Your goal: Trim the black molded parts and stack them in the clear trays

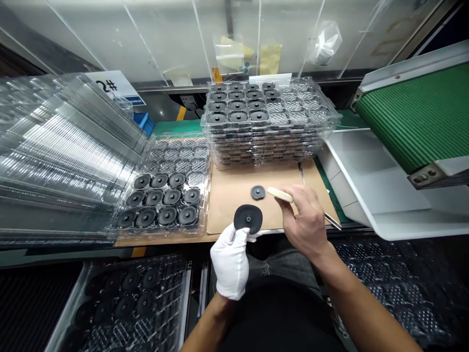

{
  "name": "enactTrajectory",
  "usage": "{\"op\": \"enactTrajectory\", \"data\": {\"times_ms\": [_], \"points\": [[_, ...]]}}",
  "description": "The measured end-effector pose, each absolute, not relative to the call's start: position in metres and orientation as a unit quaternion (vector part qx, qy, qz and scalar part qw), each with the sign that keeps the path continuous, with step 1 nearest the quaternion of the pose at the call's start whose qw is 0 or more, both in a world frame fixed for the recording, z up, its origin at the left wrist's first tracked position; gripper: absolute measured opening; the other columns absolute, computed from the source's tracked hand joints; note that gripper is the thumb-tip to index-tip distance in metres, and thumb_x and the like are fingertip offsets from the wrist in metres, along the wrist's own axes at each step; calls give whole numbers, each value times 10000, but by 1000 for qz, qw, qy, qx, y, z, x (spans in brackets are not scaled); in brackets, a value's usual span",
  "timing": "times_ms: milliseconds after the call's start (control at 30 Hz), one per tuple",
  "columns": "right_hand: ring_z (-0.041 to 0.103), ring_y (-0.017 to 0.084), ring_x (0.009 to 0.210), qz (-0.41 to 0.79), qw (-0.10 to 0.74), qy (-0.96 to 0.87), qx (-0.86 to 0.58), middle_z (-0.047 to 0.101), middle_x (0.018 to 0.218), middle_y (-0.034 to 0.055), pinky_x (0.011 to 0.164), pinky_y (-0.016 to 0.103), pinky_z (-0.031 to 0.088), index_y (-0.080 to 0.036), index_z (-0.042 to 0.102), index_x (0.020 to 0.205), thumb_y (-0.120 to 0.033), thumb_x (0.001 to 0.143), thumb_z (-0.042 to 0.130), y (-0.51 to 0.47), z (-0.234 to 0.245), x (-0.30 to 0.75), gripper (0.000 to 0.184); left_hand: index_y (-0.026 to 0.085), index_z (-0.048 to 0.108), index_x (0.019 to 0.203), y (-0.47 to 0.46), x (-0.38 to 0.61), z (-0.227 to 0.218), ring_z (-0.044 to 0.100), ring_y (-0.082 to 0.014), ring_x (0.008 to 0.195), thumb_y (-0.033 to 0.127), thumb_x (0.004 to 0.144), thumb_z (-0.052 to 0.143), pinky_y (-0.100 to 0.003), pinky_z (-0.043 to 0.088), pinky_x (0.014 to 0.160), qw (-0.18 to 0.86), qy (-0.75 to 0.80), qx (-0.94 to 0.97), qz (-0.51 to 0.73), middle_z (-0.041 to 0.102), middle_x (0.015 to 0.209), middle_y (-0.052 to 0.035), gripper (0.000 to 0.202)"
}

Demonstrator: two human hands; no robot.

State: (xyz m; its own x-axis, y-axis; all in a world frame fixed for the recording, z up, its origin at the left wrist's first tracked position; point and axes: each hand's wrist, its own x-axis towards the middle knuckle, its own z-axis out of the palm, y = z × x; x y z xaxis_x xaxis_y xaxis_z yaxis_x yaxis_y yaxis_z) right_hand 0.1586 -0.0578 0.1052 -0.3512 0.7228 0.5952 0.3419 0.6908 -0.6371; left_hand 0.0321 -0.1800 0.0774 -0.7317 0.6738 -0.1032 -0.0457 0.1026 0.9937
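Note:
My left hand (231, 259), in a white glove, pinches the lower edge of a black rounded disc (243, 215) with a small hub at its centre. Bare and closed, my right hand (304, 217) grips a cream-coloured flat piece (280, 194), whose exact kind I cannot tell. Between the hands, a smaller dark disc (258, 192) lies on the brown board (229, 188). The held disc and the cream piece are apart. To the left, a clear plastic tray (205, 195) carries several similar black discs in its lower rows.
Stacked clear trays (271, 132) stand behind the board, the top one partly filled with discs. Nested clear trays (69, 161) rise at the left. A thin metal tool (332, 221) lies right of my hand. Beyond it are a white bin (353, 195) and a green conveyor belt (421, 117).

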Motion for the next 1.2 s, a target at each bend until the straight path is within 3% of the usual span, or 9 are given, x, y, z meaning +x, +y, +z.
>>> {"op": "enactTrajectory", "data": {"times_ms": [167,300,533,733,933,1100,1200], "points": [[622,220,1016,304,440,-792,-295,687,1074,62,891,401,526,-255,636,1189,-146,959,594,-80,107,161,258,157,734,1080,-174,32,81,702,-205,864,383,897,693,-317,573,851,289,652,210,668,764,951,-53,295],[606,225,955,287,419,-815,-280,667,1047,82,835,402,519,-230,624,1204,-105,946,565,-104,99,159,293,161,727,1080,-169,32,87,714,-219,937,362,861,724,-309,578,868,270,679,215,648,775,1028,-50,297],[578,226,902,253,399,-833,-288,658,1040,84,801,403,489,-226,611,1197,-81,939,521,-103,93,161,309,162,723,1030,-169,33,88,714,-207,891,351,866,694,-294,580,833,259,703,219,625,777,987,-48,252],[578,245,956,226,409,-821,-327,654,1049,87,851,416,483,-225,621,1171,-68,933,513,-92,93,158,305,154,741,1032,-173,41,90,687,-169,716,300,862,668,-265,582,716,307,682,225,625,778,882,-37,236],[569,230,974,278,374,-834,-296,676,1058,59,883,418,471,-239,647,1134,-135,970,539,-82,105,151,223,158,754,1062,-178,44,82,686,-190,827,294,858,673,-275,567,775,344,690,244,589,765,929,-40,258],[593,212,1030,287,457,-769,-342,683,1089,48,925,399,476,-251,643,1179,-166,968,600,-76,110,166,232,153,749,944,-173,38,87,622,-142,626,278,877,642,-240,529,654,331,685,219,611,729,723,-4,178],[590,210,988,279,414,-801,-331,683,1059,46,887,391,479,-245,650,1163,-159,963,605,-81,105,174,222,154,745,933,-170,36,90,621,-137,632,284,878,648,-228,525,656,323,675,219,626,707,695,4,171]]}}
